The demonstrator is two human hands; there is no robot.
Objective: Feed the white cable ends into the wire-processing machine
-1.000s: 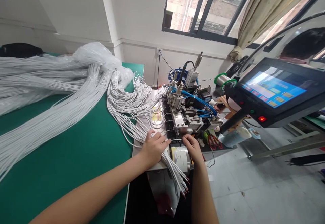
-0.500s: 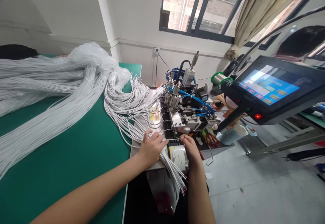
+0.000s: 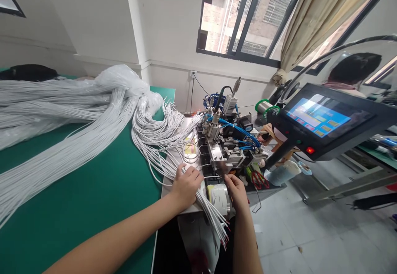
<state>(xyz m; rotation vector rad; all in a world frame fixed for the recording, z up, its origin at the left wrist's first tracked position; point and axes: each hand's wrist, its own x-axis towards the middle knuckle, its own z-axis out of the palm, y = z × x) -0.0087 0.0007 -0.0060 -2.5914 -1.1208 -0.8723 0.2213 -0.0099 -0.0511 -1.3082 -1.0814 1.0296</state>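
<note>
Resting palm down at the edge of the green table mat point(image 3: 93, 207), the left hand point(image 3: 186, 185) lies over a bundle of thin white wires point(image 3: 212, 212), its fingers loosely curled across the strands. Whether any strand is pinched beneath them cannot be told. The bundle runs under the palm and hangs off the bench front, its red-tipped ends pointing down between the two forearms.

The right hand point(image 3: 236, 189) sits just beside it, thumb and forefinger drawn together on the end of a single white wire point(image 3: 214, 177). This wire stretches level between the two hands, right at the front of a small metal machine with blue air hoses point(image 3: 228, 147). A white cylindrical roll point(image 3: 219, 194) stands between the hands, below the wire and touching the bundle.

Further left, long skeins of white cable point(image 3: 62, 141) sweep across the mat from a clear plastic bag point(image 3: 120, 79). Red-handled scissors point(image 3: 257, 179) lie just right of the right hand. A black-framed touch screen point(image 3: 319, 116) tilts on its arm to the right — behind it, a person's head point(image 3: 355, 67) shows near the window.
</note>
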